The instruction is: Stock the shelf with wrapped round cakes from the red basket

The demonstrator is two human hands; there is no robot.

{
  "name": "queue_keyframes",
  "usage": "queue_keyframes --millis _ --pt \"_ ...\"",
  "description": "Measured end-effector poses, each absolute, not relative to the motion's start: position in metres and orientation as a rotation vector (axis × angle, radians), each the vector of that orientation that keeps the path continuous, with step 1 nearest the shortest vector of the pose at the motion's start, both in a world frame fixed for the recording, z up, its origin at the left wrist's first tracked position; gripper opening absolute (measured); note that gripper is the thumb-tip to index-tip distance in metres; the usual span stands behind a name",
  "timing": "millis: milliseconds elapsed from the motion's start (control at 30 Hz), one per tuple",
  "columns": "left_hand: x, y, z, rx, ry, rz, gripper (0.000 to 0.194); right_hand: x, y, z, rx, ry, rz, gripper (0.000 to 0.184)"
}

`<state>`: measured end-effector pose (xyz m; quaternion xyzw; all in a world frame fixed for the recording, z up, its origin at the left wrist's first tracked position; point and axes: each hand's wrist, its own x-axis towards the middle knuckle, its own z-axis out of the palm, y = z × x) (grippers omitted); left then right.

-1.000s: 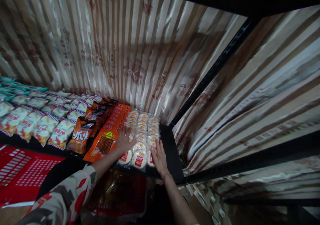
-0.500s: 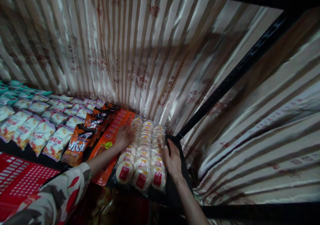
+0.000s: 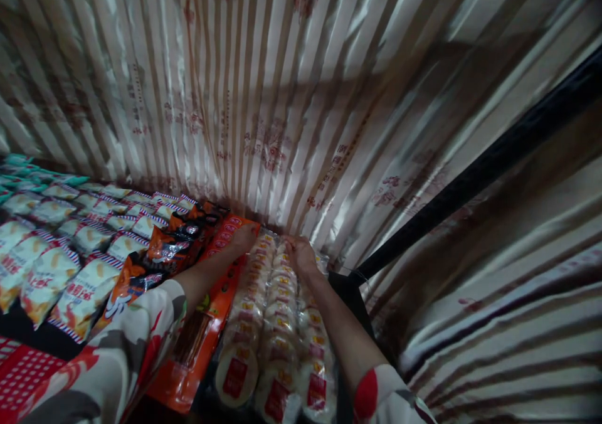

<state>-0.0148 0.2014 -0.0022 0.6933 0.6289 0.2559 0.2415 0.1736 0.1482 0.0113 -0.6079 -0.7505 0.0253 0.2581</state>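
Clear plastic packs of round, pale flat cakes [image 3: 282,311] with red-and-yellow labels lie in three rows on a dark shelf. My left hand [image 3: 243,238] is closed at the far end of the left row, over an orange packet [image 3: 207,323] with a clear window. What its fingers hold, if anything, is hidden. My right hand [image 3: 301,256] reaches over the rows, thumb and fingers pinched on the wrapper at the far end of the middle row. Its forearm covers part of the right row.
Orange-and-black snack bags [image 3: 164,245] and several rows of white snack bags [image 3: 89,286] lie to the left, with green bags [image 3: 32,176] beyond. A red basket [image 3: 28,374] is at lower left. Striped curtain [image 3: 263,98] hangs behind; a black post [image 3: 470,173] slants at right.
Both hands have moved toward the far end of the packs. My right hand has left the right side and come inward over the rows. The view has shifted closer.
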Motion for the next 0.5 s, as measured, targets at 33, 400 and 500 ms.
queue_keyframes --millis 33,400,500 --pt "-0.013 0.207 -0.004 1.899 1.705 0.704 0.034 0.171 0.155 0.012 -1.655 -2.054 0.067 0.031" --pt "-0.003 0.224 -0.007 1.902 1.688 0.661 0.036 0.153 0.195 0.014 -1.923 -2.229 0.051 0.024" --pt "-0.003 0.222 -0.004 1.894 1.727 0.632 0.032 0.151 0.200 0.013 -1.936 -2.211 0.056 0.020"
